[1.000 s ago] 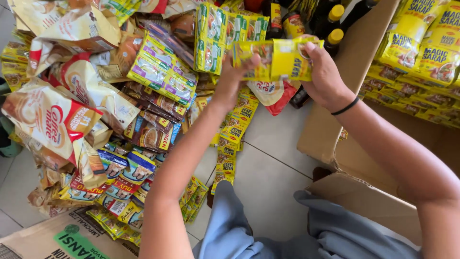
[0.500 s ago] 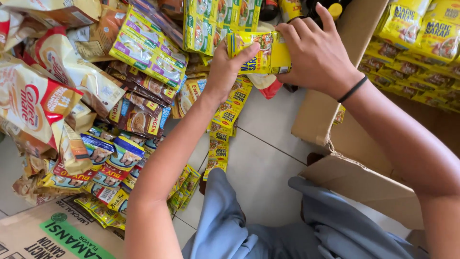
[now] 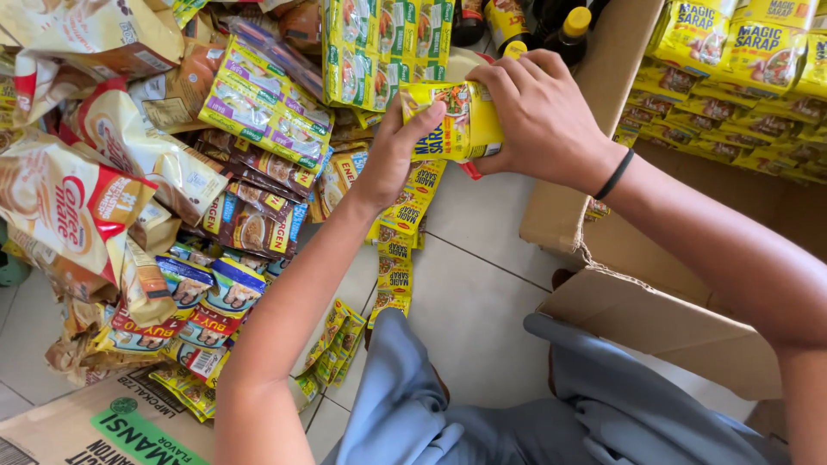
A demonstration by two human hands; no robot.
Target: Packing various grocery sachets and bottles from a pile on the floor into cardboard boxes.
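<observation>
A: Cardboard box (image 3: pixel 655 319) on the right, flaps open, takes most of the right side; yellow sachet packs (image 3: pixel 741 43) stacked inside at far right.

B: Left side?

A: Big loose heap of snack and coffee packets (image 3: pixel 129 198) on the tiled floor (image 3: pixel 474 284), spilling toward the near left. Dark bottles with yellow caps (image 3: pixel 568 26) stand at the far edge.

B: Hands?

A: Both on one folded strip of yellow sachets (image 3: pixel 457 120), held up over the floor between heap and box. Right hand (image 3: pixel 543 116) has its fingers wrapped around the right end, closed tight. Left hand (image 3: pixel 396 151) pinches the left end, thumb on top. Looks like two-hand hold keeps the strip bunched so it doesn't unfold.

B: Change from half a second ago?

A: Strip sits lower and nearer now, more compact; hands closer together.
</observation>
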